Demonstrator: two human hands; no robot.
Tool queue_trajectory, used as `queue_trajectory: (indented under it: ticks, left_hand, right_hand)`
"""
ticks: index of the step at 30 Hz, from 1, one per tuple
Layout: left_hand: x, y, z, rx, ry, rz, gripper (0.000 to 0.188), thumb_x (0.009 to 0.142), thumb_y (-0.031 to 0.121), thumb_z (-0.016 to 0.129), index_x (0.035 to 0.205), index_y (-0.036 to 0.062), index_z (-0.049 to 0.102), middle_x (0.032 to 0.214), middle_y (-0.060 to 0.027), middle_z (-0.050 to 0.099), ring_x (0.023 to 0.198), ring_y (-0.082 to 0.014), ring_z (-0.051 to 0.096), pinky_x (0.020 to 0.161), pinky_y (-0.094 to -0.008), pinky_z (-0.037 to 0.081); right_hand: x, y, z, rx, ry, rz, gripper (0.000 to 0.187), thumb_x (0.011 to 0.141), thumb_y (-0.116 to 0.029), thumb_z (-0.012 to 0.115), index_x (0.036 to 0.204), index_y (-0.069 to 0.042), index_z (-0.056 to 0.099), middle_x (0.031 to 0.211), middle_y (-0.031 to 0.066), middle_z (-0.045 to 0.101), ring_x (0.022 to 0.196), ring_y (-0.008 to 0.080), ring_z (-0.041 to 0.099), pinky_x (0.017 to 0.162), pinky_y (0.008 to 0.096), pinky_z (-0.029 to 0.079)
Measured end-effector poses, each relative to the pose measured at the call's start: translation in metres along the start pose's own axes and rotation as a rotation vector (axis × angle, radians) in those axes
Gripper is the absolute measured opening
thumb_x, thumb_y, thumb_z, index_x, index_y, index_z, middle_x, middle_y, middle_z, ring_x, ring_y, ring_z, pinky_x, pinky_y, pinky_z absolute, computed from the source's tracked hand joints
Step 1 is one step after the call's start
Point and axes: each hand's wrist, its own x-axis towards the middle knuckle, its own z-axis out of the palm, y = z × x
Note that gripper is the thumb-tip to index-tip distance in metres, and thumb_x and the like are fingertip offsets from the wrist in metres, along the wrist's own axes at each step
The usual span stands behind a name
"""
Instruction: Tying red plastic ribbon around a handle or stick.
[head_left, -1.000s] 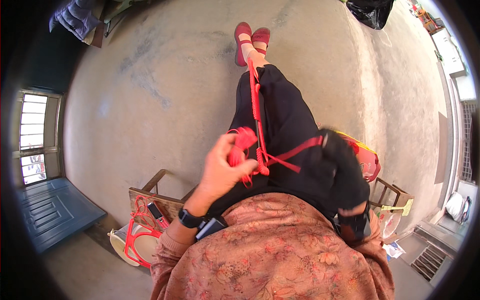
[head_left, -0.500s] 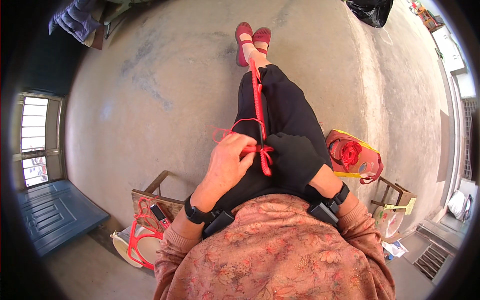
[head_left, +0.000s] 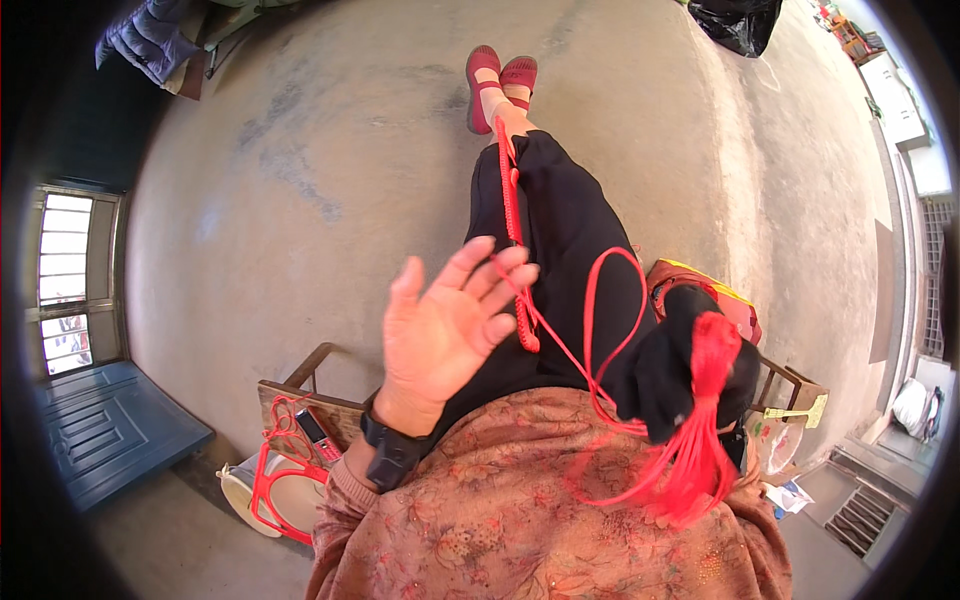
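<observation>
My bare left hand (head_left: pixel 440 330) is raised over my lap, palm up, its fingers apart and slightly curled. A thin red cord runs behind or beside those fingertips; I cannot tell whether it touches them. My right hand (head_left: pixel 675 385), in a black glove, is closed around a bundle of red cord (head_left: pixel 712 385) whose loops hang down, blurred, in front of my blouse. From the bundle a loose strand arcs over my right thigh toward a long, narrow piece wrapped in red cord (head_left: pixel 512 205). This piece lies lengthwise along my black-trousered legs.
At the right, a red and yellow bag (head_left: pixel 735 305) stands beside my leg, partly behind my glove, near a wooden stool (head_left: pixel 795 380). To the left, another wooden stool (head_left: pixel 345 415) carries a phone (head_left: pixel 318 435) and red cord; a red frame-like piece (head_left: pixel 265 490) is beside it.
My hands have parted from the wrapped piece. The left has opened and turned palm up; the right has moved right and now grips the red cord bundle, with a strand trailing.
</observation>
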Motion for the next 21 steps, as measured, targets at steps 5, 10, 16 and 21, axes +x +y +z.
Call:
queue_trajectory:
  ticks: [5, 10, 16, 21]
  left_hand:
    - [-0.037, 0.028, -0.039, -0.055, -0.14, 0.072, 0.055, 0.089, 0.053, 0.056, 0.117, 0.0054, 0.054, 0.093, -0.0083, 0.054, 0.087, -0.0228, 0.054, 0.062, -0.0284, 0.045]
    - [-0.079, 0.04, -0.056, 0.337, 0.109, 0.151, 0.038, 0.094, 0.035, 0.056, 0.112, 0.0016, 0.055, 0.07, -0.0045, 0.049, 0.062, -0.0157, 0.048, 0.045, -0.0253, 0.038]
    - [-0.118, 0.042, -0.065, 0.835, 0.156, -0.189, 0.016, 0.094, 0.009, 0.052, 0.099, -0.0036, 0.06, 0.055, 0.0033, 0.043, 0.047, -0.0043, 0.036, 0.043, -0.021, 0.03]
    - [-0.098, 0.038, -0.066, 0.452, -0.168, 0.059, 0.021, 0.096, 0.018, 0.053, 0.095, -0.002, 0.06, 0.052, -0.0016, 0.049, 0.044, -0.0116, 0.043, 0.046, -0.0221, 0.036]
  right_hand:
    - [0.024, 0.031, -0.047, -0.102, 0.046, 0.308, 0.037, 0.094, -0.024, 0.059, 0.123, 0.0, 0.053, 0.092, 0.0084, 0.064, 0.082, 0.0145, 0.061, 0.073, 0.0276, 0.049]
    - [0.051, 0.074, -0.028, -1.001, -0.014, 0.315, 0.035, 0.086, -0.026, 0.071, 0.109, -0.001, 0.06, 0.087, 0.0036, 0.063, 0.078, 0.0086, 0.056, 0.068, 0.0271, 0.047]
    - [0.057, 0.079, -0.026, -0.871, -0.078, 0.545, 0.034, 0.085, -0.029, 0.072, 0.102, -0.001, 0.062, 0.077, 0.0013, 0.061, 0.071, 0.0081, 0.054, 0.065, 0.0269, 0.047]
    - [0.05, 0.048, -0.032, -0.547, 0.179, 0.482, 0.026, 0.092, -0.027, 0.063, 0.106, -0.005, 0.063, 0.082, 0.0, 0.064, 0.074, 0.0081, 0.06, 0.066, 0.026, 0.05]
